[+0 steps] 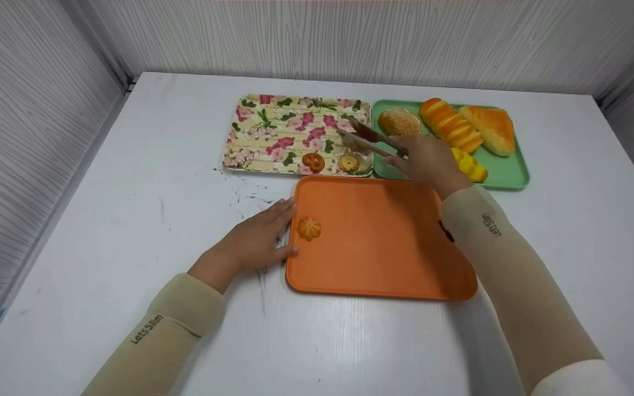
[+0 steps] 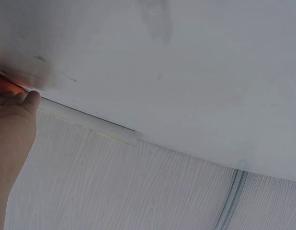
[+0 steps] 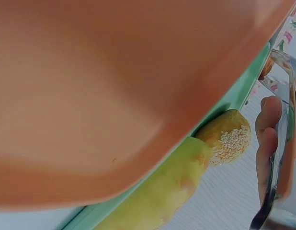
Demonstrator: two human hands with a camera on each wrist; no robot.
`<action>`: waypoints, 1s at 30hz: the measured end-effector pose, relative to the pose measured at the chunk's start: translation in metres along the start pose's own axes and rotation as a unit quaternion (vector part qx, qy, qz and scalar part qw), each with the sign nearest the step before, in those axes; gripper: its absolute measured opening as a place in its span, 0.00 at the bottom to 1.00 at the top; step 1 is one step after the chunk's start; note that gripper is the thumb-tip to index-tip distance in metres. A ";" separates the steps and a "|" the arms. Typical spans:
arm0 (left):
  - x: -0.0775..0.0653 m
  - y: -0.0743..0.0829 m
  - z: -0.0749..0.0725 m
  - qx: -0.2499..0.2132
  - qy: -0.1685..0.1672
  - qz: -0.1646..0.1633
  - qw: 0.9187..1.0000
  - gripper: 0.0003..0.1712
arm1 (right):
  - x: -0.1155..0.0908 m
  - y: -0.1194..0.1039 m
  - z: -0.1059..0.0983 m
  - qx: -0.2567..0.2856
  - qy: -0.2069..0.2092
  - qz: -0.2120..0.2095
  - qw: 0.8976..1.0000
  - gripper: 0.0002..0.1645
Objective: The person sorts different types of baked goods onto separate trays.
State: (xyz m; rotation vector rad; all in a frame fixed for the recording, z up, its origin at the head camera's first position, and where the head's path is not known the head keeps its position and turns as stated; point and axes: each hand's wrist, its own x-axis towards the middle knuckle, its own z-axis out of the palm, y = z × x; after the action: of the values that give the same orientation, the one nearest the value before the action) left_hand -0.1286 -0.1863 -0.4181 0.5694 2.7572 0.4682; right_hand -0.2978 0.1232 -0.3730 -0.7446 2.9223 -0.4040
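Note:
My right hand (image 1: 427,160) grips metal tongs (image 1: 369,144), which also show in the right wrist view. The tongs' two arms stand apart over the right side of the floral tray (image 1: 273,118), with nothing seen between them. Near that tray's front edge lie a small pretzel (image 1: 313,161) and a round cookie (image 1: 348,162). My left hand (image 1: 256,239) rests with extended fingers and thumb against the left rim of an orange tray (image 1: 372,242). Just inside that rim sits a flower-shaped cookie (image 1: 309,228).
A green tray (image 1: 501,177) at the back right carries a sesame bun (image 1: 399,121), a scored loaf (image 1: 450,125), a triangular bread (image 1: 490,129) and a yellow piece (image 1: 470,165), partly behind my right hand. Wood-grain panels (image 1: 350,44) stand behind the white table (image 1: 130,181).

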 end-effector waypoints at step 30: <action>0.000 0.000 -0.001 0.007 -0.006 0.000 1.000 0.47 | -0.027 -0.004 -0.011 0.058 0.037 -0.037 0.997 0.39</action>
State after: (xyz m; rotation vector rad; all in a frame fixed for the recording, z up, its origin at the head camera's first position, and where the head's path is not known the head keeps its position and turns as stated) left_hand -0.1295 -0.1865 -0.4170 0.5731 2.7501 0.4452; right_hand -0.2736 0.1354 -0.3601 -0.8404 2.9147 -0.6135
